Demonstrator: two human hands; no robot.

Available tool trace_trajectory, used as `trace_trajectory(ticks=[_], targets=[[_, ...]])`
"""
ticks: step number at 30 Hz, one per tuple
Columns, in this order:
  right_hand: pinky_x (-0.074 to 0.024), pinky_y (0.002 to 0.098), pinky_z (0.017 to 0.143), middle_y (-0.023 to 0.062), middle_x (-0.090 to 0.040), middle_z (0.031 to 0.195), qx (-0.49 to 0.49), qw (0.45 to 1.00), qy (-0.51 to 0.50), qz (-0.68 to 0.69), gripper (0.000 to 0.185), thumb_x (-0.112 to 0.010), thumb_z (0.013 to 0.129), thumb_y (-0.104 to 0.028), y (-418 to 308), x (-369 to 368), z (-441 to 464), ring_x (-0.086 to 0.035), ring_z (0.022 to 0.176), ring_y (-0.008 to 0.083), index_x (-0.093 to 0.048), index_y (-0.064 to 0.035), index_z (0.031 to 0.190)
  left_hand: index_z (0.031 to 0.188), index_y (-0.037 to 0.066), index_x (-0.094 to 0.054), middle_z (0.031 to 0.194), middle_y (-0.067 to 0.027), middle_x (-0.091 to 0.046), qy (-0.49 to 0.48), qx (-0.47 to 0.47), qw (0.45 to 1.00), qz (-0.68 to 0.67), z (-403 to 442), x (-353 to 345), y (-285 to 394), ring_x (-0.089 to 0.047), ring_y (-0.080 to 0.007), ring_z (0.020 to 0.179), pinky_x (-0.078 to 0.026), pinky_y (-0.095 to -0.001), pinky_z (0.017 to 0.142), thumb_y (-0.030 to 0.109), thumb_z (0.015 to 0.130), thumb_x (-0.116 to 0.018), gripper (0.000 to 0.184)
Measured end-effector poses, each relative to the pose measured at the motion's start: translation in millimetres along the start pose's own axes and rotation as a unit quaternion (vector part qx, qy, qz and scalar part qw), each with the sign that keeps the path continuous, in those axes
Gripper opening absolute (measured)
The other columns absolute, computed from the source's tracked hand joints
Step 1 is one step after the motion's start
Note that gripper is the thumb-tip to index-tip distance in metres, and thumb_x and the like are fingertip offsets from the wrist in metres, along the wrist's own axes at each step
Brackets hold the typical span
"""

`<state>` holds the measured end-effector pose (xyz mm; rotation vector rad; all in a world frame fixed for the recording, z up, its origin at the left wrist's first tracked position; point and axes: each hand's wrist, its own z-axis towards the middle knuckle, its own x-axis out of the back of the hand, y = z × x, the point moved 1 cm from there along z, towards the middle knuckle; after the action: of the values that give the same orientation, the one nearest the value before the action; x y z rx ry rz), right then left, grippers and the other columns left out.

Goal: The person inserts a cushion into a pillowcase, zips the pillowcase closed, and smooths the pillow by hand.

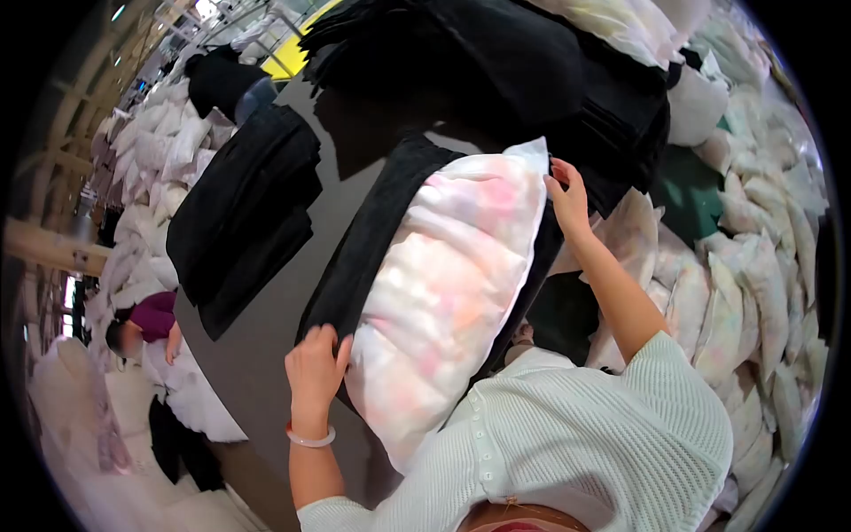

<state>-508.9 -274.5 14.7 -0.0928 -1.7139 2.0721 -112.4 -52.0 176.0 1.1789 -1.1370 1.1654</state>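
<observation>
A plump white pillow (452, 275) with pink and orange tints showing through lies slantwise before me on black fabric (359, 239). The fabric shows along both long sides of the pillow. At its lower left edge, my left hand (316, 365) is closed on the black fabric, thumb against the pillow. My right hand (570, 197) pinches the fabric edge beside the pillow's upper right corner; its fingertips are partly hidden.
A grey table (266, 355) carries a folded black fabric stack (248, 213) at left and a larger black pile (496, 71) at the back. Stuffed white pillows (753, 293) heap up on the right. Another person (151, 321) in purple is at far left; a dark-clothed person (226, 84) bends behind.
</observation>
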Motion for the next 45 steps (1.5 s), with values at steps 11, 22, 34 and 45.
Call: trace_trajectory(ticks=[11, 22, 34, 45], targets=[[-0.0352, 0.0376, 0.112, 0.0179, -0.054, 0.133, -0.262, 0.729, -0.143, 0.616, 0.048, -0.039, 0.092, -0.008, -42.0, -52.7, -37.2, -0.049, 0.128, 0.0247, -0.044, 0.0047, 0.138, 0.149, 0.007, -0.029, 0.143, -0.0256, -0.042, 0.116, -0.127, 0.983, 0.061, 205.7, -54.4, 231.9, -0.047, -0.047, 0.124, -0.05, -0.046, 0.092, 0.046, 0.076, -0.075, 0.095], [-0.0533, 0.0409, 0.082, 0.0162, -0.063, 0.118, 0.309, 0.876, -0.367, 0.036, 0.025, -0.057, 0.079, -0.006, -17.1, -115.2, -28.4, -0.063, 0.102, 0.0317, -0.066, -0.0014, 0.102, 0.137, 0.01, -0.05, 0.125, -0.0173, -0.06, 0.111, -0.104, 0.979, -0.135, 229.5, -16.8, 131.2, -0.057, -0.0371, 0.113, -0.045, -0.0396, 0.097, -0.01, 0.072, -0.051, 0.068], [-0.0472, 0.0371, 0.066, 0.0005, -0.063, 0.114, 0.465, 0.796, -0.367, -0.125, 0.025, -0.059, 0.088, -0.031, 4.2, -165.4, -22.9, -0.059, 0.092, 0.0216, -0.066, -0.0138, 0.106, 0.133, 0.007, -0.054, 0.124, -0.0159, -0.061, 0.168, -0.033, 0.951, -0.259, 225.1, -31.6, 101.8, -0.06, -0.0332, 0.115, -0.045, -0.0339, 0.098, -0.015, 0.07, -0.047, 0.066], [-0.0511, 0.0354, 0.063, 0.0067, -0.064, 0.084, 0.478, 0.727, -0.457, -0.186, 0.017, -0.068, 0.077, -0.022, -43.2, -105.4, 0.6, -0.062, 0.085, 0.0248, -0.07, -0.0068, 0.082, 0.093, 0.011, -0.072, 0.083, -0.0065, -0.066, 0.026, -0.189, 0.981, 0.016, 209.4, -70.7, 98.6, -0.062, -0.029, 0.08, -0.048, -0.0378, 0.073, -0.002, 0.065, -0.065, 0.031]])
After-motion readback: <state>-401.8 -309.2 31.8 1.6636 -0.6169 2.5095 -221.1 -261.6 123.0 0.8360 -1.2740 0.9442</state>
